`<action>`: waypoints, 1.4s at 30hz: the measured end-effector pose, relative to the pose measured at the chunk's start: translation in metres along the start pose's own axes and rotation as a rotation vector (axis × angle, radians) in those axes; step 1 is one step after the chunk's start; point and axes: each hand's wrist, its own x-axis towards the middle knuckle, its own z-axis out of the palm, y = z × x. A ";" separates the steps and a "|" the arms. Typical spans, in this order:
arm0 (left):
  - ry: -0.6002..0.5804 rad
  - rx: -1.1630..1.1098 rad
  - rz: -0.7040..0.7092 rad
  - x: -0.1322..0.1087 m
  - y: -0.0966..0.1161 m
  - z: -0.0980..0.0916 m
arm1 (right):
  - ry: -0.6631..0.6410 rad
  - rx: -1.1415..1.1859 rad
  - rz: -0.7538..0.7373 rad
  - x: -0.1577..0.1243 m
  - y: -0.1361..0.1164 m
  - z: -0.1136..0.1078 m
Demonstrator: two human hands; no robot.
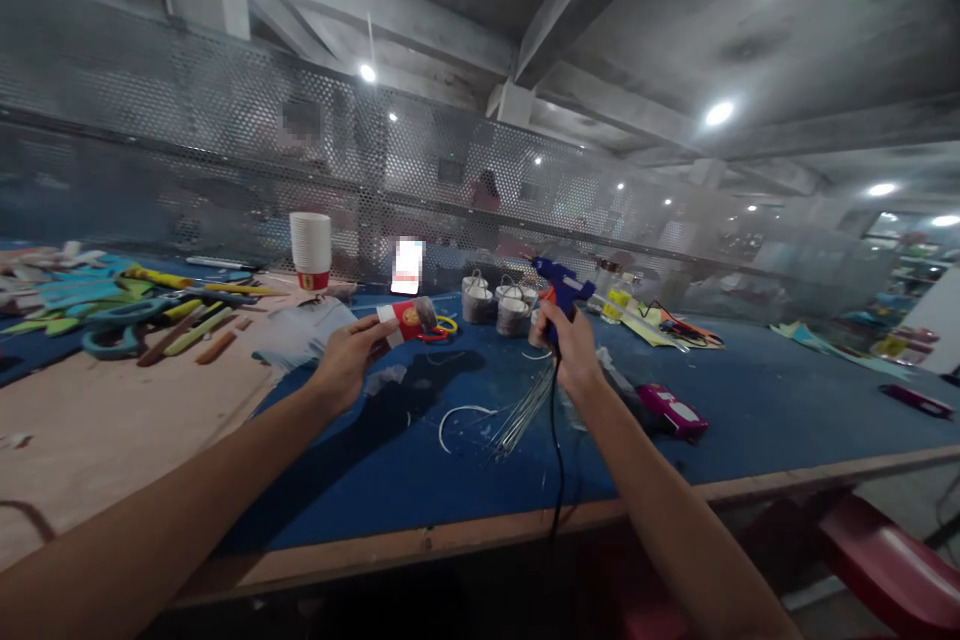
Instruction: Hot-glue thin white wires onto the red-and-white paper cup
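My left hand point(350, 357) is closed on a red and white paper cup point(407, 320), which lies on its side in the air with its grey-brown end towards the right. A blue hot glue gun point(564, 290) is gripped in my right hand point(576, 352), its nozzle pointing left and its black cord point(556, 450) hanging down over the table edge. Behind and between the hands stand several small grey-brown buckets point(512, 312) with wire handles. Below the glue gun lie a bundle of thin wires point(521, 417) and a curved white strip point(446, 428) on the blue tabletop point(360, 490).
A stack of paper cups point(310, 245) stands at the back left, near a lit phone point(407, 267). Scissors point(124, 325), pens and coloured scraps crowd the left side. To the right lie a purple packet point(673, 411) and coloured sheets point(664, 325). A perforated metal screen point(420, 160) rises behind.
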 end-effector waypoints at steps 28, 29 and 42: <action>-0.087 0.153 0.054 -0.014 -0.001 0.010 | -0.363 -0.767 -0.273 -0.045 0.048 0.023; -0.091 0.149 0.052 -0.015 0.000 0.011 | -0.365 -0.772 -0.276 -0.045 0.048 0.023; -0.110 0.167 0.047 -0.016 0.001 0.011 | -0.361 -0.940 -0.293 -0.047 0.052 0.022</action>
